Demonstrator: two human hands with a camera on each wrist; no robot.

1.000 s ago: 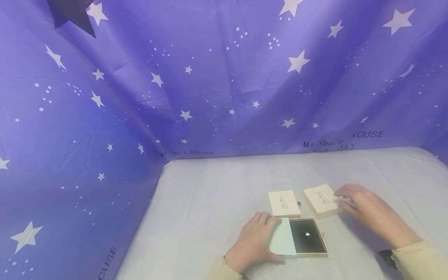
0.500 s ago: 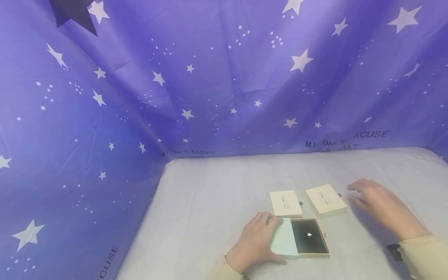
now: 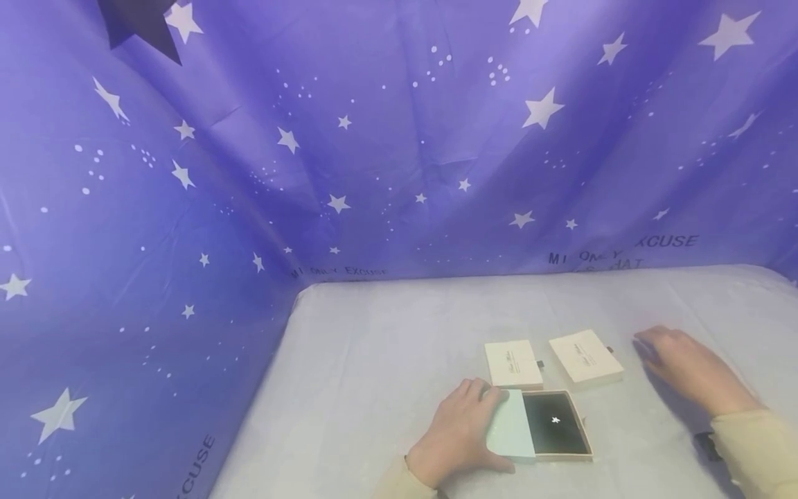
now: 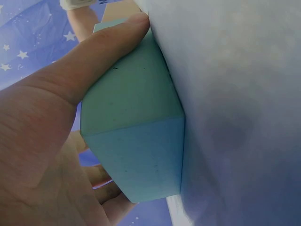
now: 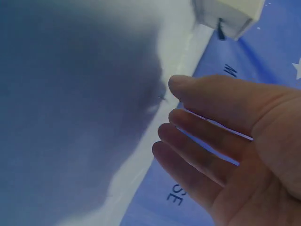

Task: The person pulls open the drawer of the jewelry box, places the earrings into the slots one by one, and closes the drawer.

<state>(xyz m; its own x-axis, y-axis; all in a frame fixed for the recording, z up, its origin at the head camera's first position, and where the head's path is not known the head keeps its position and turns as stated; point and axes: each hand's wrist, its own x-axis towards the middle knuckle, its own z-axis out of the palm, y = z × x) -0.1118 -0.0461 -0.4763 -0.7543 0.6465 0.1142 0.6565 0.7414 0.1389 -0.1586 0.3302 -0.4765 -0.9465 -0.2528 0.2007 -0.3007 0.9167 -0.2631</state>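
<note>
My left hand (image 3: pixel 458 431) grips the pale green sleeve of a drawer-style gift box (image 3: pixel 511 424), thumb along the near side and fingers across the far side. Its drawer (image 3: pixel 548 456) is slid out to the right, showing a black pad (image 3: pixel 551 436) with a small silvery star-shaped piece (image 3: pixel 555 420) on it. In the left wrist view the thumb lies along the green box (image 4: pixel 134 108). To the right, my right hand (image 3: pixel 692 367) is low over the table, fingers loosely bent. In the right wrist view a tiny shiny thing (image 5: pixel 162 98) lies just off its fingertips.
Two cream boxes with printed lids stand behind the green one, the left cream box (image 3: pixel 514 364) close to it and the right cream box (image 3: pixel 586 357) turned at an angle. A white cloth covers the table (image 3: pixel 374 374). A purple starry curtain (image 3: pixel 386 138) hangs behind.
My right hand has left the right-hand cream box, moving right and then down toward the table. The left hand keeps its grip on the green box.
</note>
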